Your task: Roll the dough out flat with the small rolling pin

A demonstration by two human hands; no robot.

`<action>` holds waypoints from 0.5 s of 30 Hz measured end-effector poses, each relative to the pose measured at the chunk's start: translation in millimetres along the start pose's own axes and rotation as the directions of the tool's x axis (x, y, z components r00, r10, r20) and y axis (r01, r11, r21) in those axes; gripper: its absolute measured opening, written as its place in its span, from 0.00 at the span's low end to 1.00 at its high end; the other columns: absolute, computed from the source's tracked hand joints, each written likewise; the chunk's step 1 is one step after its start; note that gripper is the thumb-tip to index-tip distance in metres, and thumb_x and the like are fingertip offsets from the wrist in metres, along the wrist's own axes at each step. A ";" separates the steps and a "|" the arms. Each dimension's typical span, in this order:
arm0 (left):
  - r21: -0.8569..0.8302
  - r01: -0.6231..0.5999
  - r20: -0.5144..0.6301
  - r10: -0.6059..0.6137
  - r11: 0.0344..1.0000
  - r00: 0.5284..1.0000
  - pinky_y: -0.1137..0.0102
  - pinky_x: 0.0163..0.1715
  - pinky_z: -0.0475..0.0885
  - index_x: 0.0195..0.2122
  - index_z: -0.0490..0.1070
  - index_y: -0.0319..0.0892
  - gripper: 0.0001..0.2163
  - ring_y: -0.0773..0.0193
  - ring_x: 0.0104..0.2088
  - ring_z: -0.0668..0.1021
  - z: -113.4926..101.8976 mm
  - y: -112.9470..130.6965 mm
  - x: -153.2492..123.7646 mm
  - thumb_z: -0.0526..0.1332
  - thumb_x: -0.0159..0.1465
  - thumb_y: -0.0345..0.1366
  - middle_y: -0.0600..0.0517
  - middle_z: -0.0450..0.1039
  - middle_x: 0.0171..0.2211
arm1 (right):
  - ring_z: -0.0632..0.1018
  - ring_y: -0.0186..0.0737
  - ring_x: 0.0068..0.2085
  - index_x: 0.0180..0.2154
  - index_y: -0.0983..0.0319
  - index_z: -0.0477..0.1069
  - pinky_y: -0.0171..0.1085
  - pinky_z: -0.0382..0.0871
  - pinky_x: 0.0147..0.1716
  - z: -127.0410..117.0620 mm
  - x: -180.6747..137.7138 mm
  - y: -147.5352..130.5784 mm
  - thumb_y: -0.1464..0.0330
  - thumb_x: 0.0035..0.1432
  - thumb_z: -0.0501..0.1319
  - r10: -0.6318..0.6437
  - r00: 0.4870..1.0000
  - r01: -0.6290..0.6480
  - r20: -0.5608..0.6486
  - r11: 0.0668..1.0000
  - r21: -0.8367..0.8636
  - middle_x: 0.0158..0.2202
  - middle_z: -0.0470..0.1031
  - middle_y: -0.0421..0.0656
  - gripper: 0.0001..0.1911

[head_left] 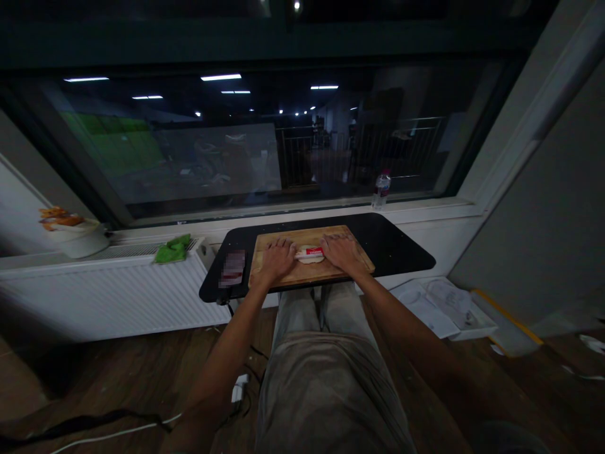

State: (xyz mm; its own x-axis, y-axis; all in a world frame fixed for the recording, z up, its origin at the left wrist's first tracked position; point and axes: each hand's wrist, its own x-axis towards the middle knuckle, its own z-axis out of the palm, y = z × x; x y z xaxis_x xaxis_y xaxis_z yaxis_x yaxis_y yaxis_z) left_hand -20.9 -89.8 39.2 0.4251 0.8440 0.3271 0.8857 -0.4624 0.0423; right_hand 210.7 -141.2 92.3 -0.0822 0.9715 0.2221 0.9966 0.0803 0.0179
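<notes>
A wooden cutting board [309, 234] lies on a small black table [401, 249] in front of me. On the board is a flat, pale piece of dough [309, 260]. Across the dough runs a slim rolling pin [315, 251] with a red and white printed middle. My left hand [278, 256] is closed over its left end, palm down. Over the right end rests my right hand [341, 252], likewise palm down with fingers bent. Both palms hide the pin's ends.
A blurred-out flat object [232, 268] lies at the table's left. A water bottle [380, 189] stands on the windowsill. On the white radiator [118, 293] rests a green cloth [172, 249], with a white pot [78, 238] further left. Cables [118, 432] cross the floor.
</notes>
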 end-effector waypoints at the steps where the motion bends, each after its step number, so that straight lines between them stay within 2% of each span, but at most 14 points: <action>1: 0.002 0.001 0.009 -0.001 1.000 1.000 0.48 0.74 0.65 0.67 0.74 0.45 0.19 0.47 0.72 0.73 -1.8 -0.1 2.0 0.51 0.83 0.41 0.40 0.76 0.70 | 0.80 0.58 0.66 0.65 0.67 0.80 0.49 0.67 0.67 0.0 3.3 0.6 0.62 0.85 0.42 0.006 1.000 -0.006 0.012 1.000 -0.002 0.65 0.83 0.59 0.31; 5: 0.054 0.027 0.066 -0.030 0.998 0.997 0.50 0.70 0.69 0.64 0.77 0.43 0.19 0.45 0.67 0.77 -10.0 3.1 7.8 0.49 0.83 0.38 0.38 0.78 0.66 | 0.81 0.59 0.66 0.64 0.66 0.81 0.50 0.69 0.67 5.1 17.4 4.6 0.61 0.85 0.41 0.017 0.999 -0.017 0.034 1.000 0.001 0.64 0.83 0.59 0.33; 9: 0.152 0.002 0.109 -0.019 0.988 0.994 0.53 0.66 0.73 0.67 0.75 0.43 0.19 0.45 0.66 0.78 -14.1 6.0 14.9 0.51 0.83 0.38 0.38 0.78 0.66 | 0.82 0.59 0.65 0.64 0.67 0.81 0.50 0.72 0.66 10.1 31.5 8.9 0.63 0.84 0.41 -0.014 0.998 0.015 0.060 1.000 -0.013 0.64 0.83 0.59 0.33; 12: 0.160 0.080 0.126 -0.100 0.984 0.987 0.54 0.63 0.76 0.67 0.75 0.40 0.23 0.45 0.64 0.80 -13.9 3.5 23.5 0.46 0.85 0.41 0.36 0.80 0.64 | 0.83 0.60 0.65 0.63 0.67 0.82 0.50 0.73 0.64 9.3 41.0 10.6 0.64 0.84 0.41 -0.015 0.995 0.016 0.101 1.000 -0.013 0.64 0.83 0.60 0.33; 15: 0.160 0.044 0.142 -0.068 0.986 0.988 0.54 0.66 0.74 0.66 0.77 0.40 0.20 0.44 0.65 0.80 -13.3 -2.4 33.8 0.52 0.83 0.42 0.35 0.80 0.64 | 0.83 0.58 0.65 0.65 0.65 0.82 0.48 0.74 0.63 8.0 49.9 11.9 0.64 0.83 0.43 -0.012 0.992 0.012 0.125 1.000 -0.001 0.65 0.83 0.58 0.31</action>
State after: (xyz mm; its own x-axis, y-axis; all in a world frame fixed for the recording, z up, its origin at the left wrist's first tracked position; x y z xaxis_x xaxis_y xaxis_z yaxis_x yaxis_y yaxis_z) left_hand -11.2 -63.8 62.7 0.3864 0.9033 0.1865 0.9222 -0.3749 -0.0950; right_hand 218.5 -90.0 95.7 -0.0936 0.9907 0.0986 0.9955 0.0919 0.0214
